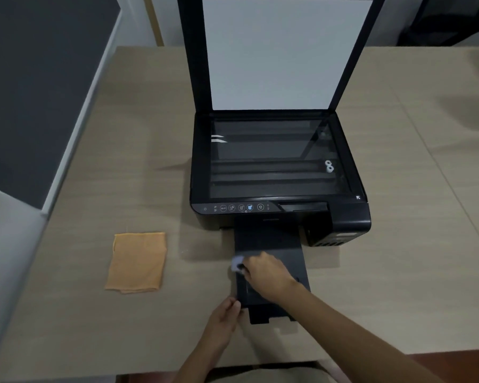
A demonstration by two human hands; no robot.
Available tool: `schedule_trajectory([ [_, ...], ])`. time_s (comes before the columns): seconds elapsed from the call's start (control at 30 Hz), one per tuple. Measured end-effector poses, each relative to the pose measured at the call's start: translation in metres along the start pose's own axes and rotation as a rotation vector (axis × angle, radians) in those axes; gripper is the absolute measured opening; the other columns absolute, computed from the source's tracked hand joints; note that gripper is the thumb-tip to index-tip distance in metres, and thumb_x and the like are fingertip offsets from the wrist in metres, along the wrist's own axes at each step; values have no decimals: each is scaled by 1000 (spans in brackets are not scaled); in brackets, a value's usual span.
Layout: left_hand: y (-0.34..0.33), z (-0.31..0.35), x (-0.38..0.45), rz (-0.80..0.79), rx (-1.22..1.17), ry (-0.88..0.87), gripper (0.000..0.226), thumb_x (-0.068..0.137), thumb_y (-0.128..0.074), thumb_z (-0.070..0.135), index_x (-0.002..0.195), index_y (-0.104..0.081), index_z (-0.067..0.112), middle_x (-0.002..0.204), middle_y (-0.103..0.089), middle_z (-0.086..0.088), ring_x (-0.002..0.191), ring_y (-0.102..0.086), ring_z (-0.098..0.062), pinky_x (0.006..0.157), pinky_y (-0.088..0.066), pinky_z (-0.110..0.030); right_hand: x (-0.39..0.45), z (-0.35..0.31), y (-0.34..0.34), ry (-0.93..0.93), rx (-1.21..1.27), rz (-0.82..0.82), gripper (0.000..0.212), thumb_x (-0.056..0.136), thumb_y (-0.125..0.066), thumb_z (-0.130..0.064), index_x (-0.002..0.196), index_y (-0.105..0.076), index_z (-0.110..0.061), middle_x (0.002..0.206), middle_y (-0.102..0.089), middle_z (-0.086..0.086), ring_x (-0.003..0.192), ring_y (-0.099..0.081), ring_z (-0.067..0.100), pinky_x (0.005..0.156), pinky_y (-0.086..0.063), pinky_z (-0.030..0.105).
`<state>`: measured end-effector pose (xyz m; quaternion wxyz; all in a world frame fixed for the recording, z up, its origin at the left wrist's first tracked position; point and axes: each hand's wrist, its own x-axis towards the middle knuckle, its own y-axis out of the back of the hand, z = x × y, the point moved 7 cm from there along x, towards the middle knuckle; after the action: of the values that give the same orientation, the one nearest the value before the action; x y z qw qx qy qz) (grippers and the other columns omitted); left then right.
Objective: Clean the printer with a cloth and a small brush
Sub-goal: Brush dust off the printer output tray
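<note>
A black printer (280,167) stands on the table with its scanner lid (285,51) raised and the glass bed exposed. Its black output tray (271,244) is pulled out toward me. My right hand (266,272) is over the tray's left side, closed on a small brush whose pale, blurred bristle tip (237,263) touches the tray's left edge. My left hand (227,313) pinches the tray's front left corner. A folded orange cloth (137,262) lies flat on the table to the left of the tray, apart from both hands.
The beige wooden table (398,244) extends to the right and behind the printer. A grey and white partition (39,106) runs along the table's left edge. A dark chair frame (448,20) stands at the back right.
</note>
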<state>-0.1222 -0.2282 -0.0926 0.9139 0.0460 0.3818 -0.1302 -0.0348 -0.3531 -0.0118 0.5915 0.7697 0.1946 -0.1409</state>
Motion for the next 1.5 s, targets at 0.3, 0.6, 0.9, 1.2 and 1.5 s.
schedule_trajectory([
  [0.3,4,-1,-2,13,-1,26,18,97,-49,18,102,-65,12,85,-68,-3,64,-59,0,51,-40,-13,-11,-19,-5,217,8,-150,26,96,-44,-21,111,-62,-9,105,-66,18,92,-62,36,77,-51,43],
  [0.6,3,5,-8,6,-5,-16,26,86,-55,35,98,-64,13,84,-64,-2,66,-53,-5,54,-32,-19,-4,15,14,31,-15,91,31,95,-42,-13,124,-53,-16,100,-70,15,91,-67,33,70,-51,38],
  [0.9,2,0,-3,2,11,-6,17,98,-46,21,103,-62,19,99,-66,-4,83,-58,-12,62,-35,-24,-15,80,46,-318,-99,146,29,95,-37,-2,119,-53,-4,112,-65,17,103,-64,34,79,-51,38],
  [1.2,0,1,-3,-9,-2,-5,17,98,-47,21,103,-62,17,96,-67,-1,87,-58,-14,65,-35,-25,-12,100,22,-349,-81,131,29,92,-40,-5,113,-57,-15,107,-67,10,101,-64,28,77,-51,34],
  [1.5,-1,3,-3,-6,-25,-23,17,98,-46,14,97,-63,15,84,-66,-2,71,-59,-5,55,-36,-17,-52,15,-5,-21,187,34,32,99,-39,-34,103,-63,-13,93,-71,14,84,-66,30,71,-50,35],
])
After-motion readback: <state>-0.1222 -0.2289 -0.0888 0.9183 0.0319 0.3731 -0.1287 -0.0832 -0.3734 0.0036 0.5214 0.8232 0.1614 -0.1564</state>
